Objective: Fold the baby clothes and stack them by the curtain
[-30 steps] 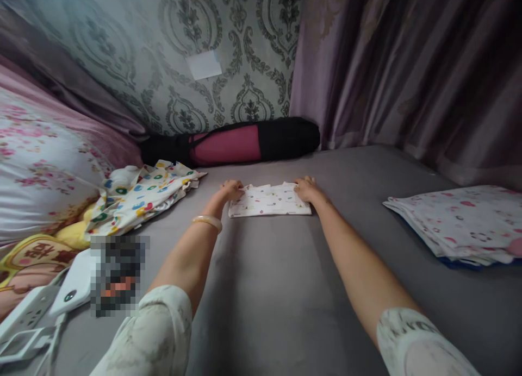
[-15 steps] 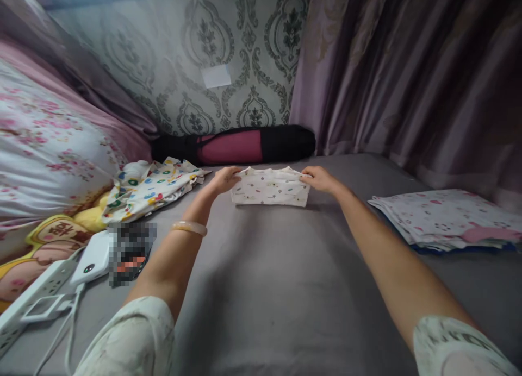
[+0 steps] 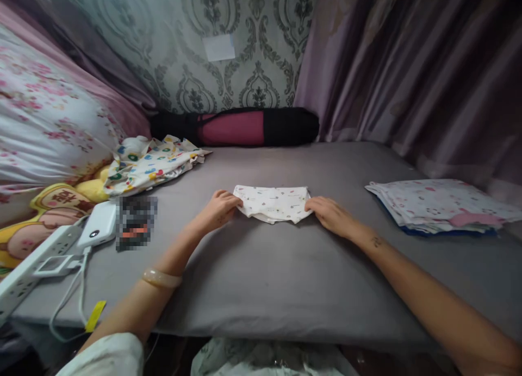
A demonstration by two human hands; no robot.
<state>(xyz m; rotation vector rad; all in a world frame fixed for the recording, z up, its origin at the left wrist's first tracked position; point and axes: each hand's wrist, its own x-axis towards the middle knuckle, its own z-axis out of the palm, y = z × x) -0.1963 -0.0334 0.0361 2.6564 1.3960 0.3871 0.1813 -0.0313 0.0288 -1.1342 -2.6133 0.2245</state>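
A small white cloth with a tiny print lies folded on the grey sheet, its wavy edge toward me. My left hand pinches its left corner, fingers closed. At the opposite corner, my right hand is closed on the fabric in the same way. The fingertips under the cloth are partly hidden.
Folded printed cloths are stacked at the right. On the left are a colourful printed cloth, a white power bank, a power strip with cables, and a floral pillow. A black and maroon roll lies by the wall.
Both hands have brought the cloth nearer to me and laid it down; its wavy edge now faces me instead of away. The view has tilted down, showing the bed's front edge.
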